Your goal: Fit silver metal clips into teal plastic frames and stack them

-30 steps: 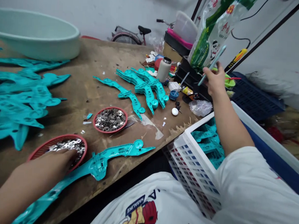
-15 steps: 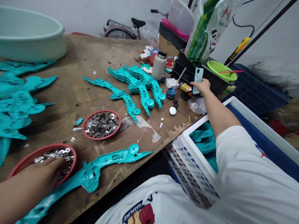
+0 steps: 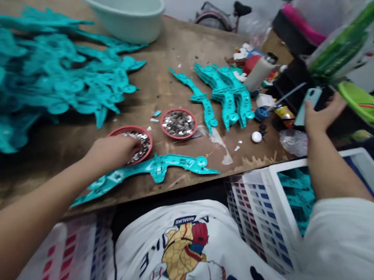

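Note:
My left hand (image 3: 116, 150) dips into a red basket (image 3: 151, 140) of small shiny metal clips (image 3: 141, 138). Its fingers are curled together, and what they pinch, if anything, is hidden. Just in front of this basket lies a long turquoise plastic part (image 3: 157, 168) with a round disc near its right end. At the far right my right hand (image 3: 326, 111) is beside a pale blue phone (image 3: 311, 98), which stands tilted with its camera side towards me. The thumb overlaps the phone's edge while the other fingers are spread away from it.
A second red basket of clips (image 3: 179, 124) stands mid-table near several turquoise parts (image 3: 226, 96). A large turquoise pile (image 3: 63, 68) and a pale green tub (image 3: 127, 13) are at left. A white crate (image 3: 261, 205), bottle (image 3: 261, 71) and green bowl (image 3: 359, 102) are at right.
The view has swung left, so the table things sit further right. My right hand's fingers have spread away from the phone, which now leans more. My left hand stays in the basket.

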`<control>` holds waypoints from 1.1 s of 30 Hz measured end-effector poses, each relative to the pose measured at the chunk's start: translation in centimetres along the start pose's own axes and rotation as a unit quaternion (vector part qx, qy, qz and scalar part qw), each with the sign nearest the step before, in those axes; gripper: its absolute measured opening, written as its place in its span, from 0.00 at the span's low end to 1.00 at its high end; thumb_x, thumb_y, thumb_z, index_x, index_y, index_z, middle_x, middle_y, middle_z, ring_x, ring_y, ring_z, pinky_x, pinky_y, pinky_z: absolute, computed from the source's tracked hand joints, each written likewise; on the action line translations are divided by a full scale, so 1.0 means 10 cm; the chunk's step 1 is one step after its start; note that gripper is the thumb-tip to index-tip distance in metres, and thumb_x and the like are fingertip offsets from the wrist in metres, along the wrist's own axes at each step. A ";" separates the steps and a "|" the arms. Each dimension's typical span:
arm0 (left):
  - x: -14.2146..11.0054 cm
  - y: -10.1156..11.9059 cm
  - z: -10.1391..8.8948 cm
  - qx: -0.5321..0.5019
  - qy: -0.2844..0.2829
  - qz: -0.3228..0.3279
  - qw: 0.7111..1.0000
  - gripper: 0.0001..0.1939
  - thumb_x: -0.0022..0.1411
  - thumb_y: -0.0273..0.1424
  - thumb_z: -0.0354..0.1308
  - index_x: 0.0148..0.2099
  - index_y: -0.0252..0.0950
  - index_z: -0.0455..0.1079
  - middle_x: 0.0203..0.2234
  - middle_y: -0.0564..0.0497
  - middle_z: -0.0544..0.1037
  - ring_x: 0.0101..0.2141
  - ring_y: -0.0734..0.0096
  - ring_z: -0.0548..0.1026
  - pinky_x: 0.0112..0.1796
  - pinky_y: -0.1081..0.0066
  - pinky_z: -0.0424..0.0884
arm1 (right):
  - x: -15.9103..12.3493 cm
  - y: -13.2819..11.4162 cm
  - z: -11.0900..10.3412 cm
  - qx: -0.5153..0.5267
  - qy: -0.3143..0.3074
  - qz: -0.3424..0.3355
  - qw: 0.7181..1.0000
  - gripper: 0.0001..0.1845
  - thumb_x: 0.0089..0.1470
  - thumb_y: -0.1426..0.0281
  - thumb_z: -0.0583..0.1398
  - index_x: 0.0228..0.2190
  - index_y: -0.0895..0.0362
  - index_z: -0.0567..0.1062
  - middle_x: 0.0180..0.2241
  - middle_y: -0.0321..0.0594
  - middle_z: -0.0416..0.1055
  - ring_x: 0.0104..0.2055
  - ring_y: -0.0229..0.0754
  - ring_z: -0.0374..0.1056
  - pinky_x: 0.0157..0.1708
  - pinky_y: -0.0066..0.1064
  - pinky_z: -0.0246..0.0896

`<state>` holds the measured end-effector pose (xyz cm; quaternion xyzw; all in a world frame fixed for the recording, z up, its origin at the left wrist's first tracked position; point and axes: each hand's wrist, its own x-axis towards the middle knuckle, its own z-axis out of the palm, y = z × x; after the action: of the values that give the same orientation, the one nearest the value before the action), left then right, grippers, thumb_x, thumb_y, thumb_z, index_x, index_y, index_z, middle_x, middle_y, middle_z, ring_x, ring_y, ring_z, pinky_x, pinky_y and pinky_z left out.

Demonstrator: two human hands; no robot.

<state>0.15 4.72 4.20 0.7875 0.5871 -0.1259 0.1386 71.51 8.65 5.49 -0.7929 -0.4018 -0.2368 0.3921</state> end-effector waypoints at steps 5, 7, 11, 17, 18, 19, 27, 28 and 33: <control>0.13 -0.09 -0.02 -0.096 0.049 -0.003 0.994 0.18 0.70 0.38 0.59 0.51 0.39 0.88 0.53 0.40 0.90 0.48 0.48 0.84 0.45 0.63 0.74 | -0.46 -0.95 -0.43 0.188 0.096 -0.283 0.936 0.20 0.67 0.52 0.62 0.35 0.52 0.87 0.34 0.60 0.83 0.39 0.57 0.81 0.43 0.54 0.73; 0.18 -0.10 -0.03 -0.206 0.081 0.012 0.975 0.16 0.64 0.40 0.63 0.46 0.39 0.88 0.47 0.41 0.91 0.47 0.49 0.85 0.47 0.62 0.75 | -0.80 -1.53 -0.74 0.255 0.018 -0.385 0.887 0.22 0.69 0.50 0.62 0.32 0.50 0.85 0.29 0.53 0.82 0.34 0.54 0.81 0.40 0.51 0.73; 0.10 -0.04 -0.04 -0.447 0.099 0.027 0.889 0.17 0.56 0.46 0.71 0.40 0.39 0.86 0.34 0.47 0.89 0.37 0.57 0.83 0.42 0.65 0.78 | -1.53 -2.58 -1.19 0.355 -0.264 -0.516 0.733 0.09 0.71 0.59 0.66 0.42 0.47 0.87 0.40 0.44 0.87 0.40 0.50 0.83 0.40 0.42 0.76; -0.15 0.28 -0.06 -0.652 0.103 0.032 0.750 0.19 0.47 0.38 0.82 0.39 0.36 0.83 0.33 0.47 0.88 0.35 0.65 0.84 0.41 0.68 0.81 | -2.45 -3.12 -0.82 0.424 -0.413 -0.497 0.634 0.16 0.76 0.60 0.64 0.56 0.52 0.86 0.50 0.49 0.87 0.49 0.52 0.83 0.50 0.43 0.78; -0.17 0.34 -0.05 -0.678 0.098 0.035 0.727 0.20 0.46 0.37 0.83 0.39 0.36 0.83 0.33 0.48 0.88 0.34 0.67 0.84 0.40 0.69 0.81 | -2.55 -3.14 -0.72 0.438 -0.437 -0.466 0.633 0.17 0.75 0.61 0.65 0.58 0.52 0.86 0.50 0.49 0.87 0.49 0.52 0.83 0.51 0.44 0.78; -0.19 0.39 -0.04 -0.702 0.091 0.036 0.706 0.22 0.44 0.37 0.84 0.40 0.36 0.82 0.33 0.49 0.87 0.34 0.68 0.84 0.38 0.71 0.80 | -2.63 -3.14 -0.64 0.451 -0.458 -0.434 0.632 0.18 0.73 0.60 0.66 0.59 0.52 0.85 0.49 0.48 0.87 0.49 0.52 0.82 0.51 0.44 0.79; -0.27 0.74 0.18 -0.778 0.049 0.033 0.625 0.26 0.45 0.39 0.88 0.44 0.35 0.85 0.35 0.48 0.87 0.35 0.67 0.84 0.41 0.67 0.82 | -2.89 -3.10 -0.56 0.512 -0.447 -0.379 0.629 0.16 0.77 0.55 0.66 0.56 0.49 0.86 0.52 0.47 0.84 0.50 0.49 0.81 0.52 0.42 0.79; -0.27 0.73 0.18 -0.766 0.051 0.026 0.640 0.25 0.47 0.41 0.86 0.45 0.35 0.85 0.36 0.47 0.88 0.35 0.65 0.84 0.42 0.65 0.82 | -2.90 -3.08 -0.56 0.507 -0.444 -0.399 0.623 0.15 0.78 0.56 0.65 0.55 0.49 0.86 0.52 0.47 0.84 0.52 0.50 0.81 0.53 0.43 0.79; -0.17 0.32 -0.04 -0.410 0.117 0.017 0.905 0.14 0.64 0.38 0.68 0.46 0.36 0.90 0.39 0.45 0.89 0.40 0.57 0.84 0.50 0.59 0.80 | -2.76 -3.00 -0.53 0.444 -0.442 -0.440 0.643 0.16 0.78 0.61 0.63 0.58 0.50 0.86 0.57 0.50 0.83 0.56 0.53 0.81 0.56 0.45 0.78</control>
<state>2.74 2.46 5.46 0.6803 0.5856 0.2211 0.3813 30.89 2.95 2.41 -0.2635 -0.8860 0.2041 0.3223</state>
